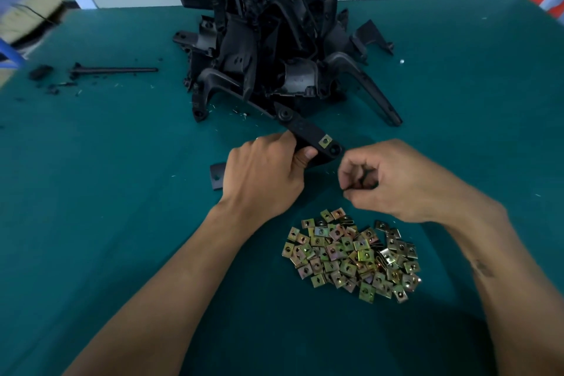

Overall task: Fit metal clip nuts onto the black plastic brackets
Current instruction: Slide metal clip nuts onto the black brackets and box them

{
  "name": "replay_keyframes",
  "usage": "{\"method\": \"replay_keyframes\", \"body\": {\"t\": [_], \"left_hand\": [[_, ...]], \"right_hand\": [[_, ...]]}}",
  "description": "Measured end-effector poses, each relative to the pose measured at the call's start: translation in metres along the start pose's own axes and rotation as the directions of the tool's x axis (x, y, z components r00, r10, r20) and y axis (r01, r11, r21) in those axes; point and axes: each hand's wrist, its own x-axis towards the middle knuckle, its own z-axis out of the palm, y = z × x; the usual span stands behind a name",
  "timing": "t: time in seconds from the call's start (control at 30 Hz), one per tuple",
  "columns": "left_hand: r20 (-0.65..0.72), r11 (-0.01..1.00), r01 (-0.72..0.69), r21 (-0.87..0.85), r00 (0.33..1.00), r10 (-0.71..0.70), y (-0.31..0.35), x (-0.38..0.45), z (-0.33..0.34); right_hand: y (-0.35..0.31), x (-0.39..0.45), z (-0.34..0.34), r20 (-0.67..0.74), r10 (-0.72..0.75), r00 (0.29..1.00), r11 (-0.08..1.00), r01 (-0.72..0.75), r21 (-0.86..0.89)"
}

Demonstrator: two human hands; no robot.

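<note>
My left hand point(265, 171) grips a long black plastic bracket point(300, 128) near its near end. A brass-coloured clip nut point(325, 141) sits clipped on that end of the bracket. My right hand point(393, 180) is just right of the bracket's tip, fingers curled inward around a small dark item I cannot identify. A pile of several loose clip nuts point(351, 256) lies on the green table point(122, 192) below my right hand. A big heap of black brackets point(274, 52) is stacked behind.
A small flat black piece point(217, 175) lies left of my left hand. A thin black rod point(116, 70) and black scraps point(41, 72) lie at the far left. Cardboard boxes point(27, 12) stand beyond the table's left corner.
</note>
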Motion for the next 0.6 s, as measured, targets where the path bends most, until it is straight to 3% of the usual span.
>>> {"method": "replay_keyframes", "body": {"t": [0.17,0.3,0.4,0.6], "left_hand": [[-0.037,0.999,-0.023,-0.025,0.999,0.022,0.002,-0.001,-0.005],[-0.043,0.996,-0.071,-0.056,0.997,0.068,0.006,-0.003,-0.008],[-0.021,0.995,-0.097,-0.032,0.995,0.097,0.007,-0.003,-0.008],[0.022,0.991,-0.134,-0.023,0.991,0.134,0.008,-0.004,-0.006]], "right_hand": [[0.009,0.004,-0.003,-0.230,-0.098,0.968,0.993,0.110,0.039],[0.009,0.012,0.003,-0.470,-0.013,0.882,0.927,0.186,0.325],[0.002,0.015,0.011,-0.523,0.031,0.852,0.818,0.279,0.503],[-0.006,0.018,0.021,-0.590,0.012,0.807,0.766,0.372,0.525]]}}
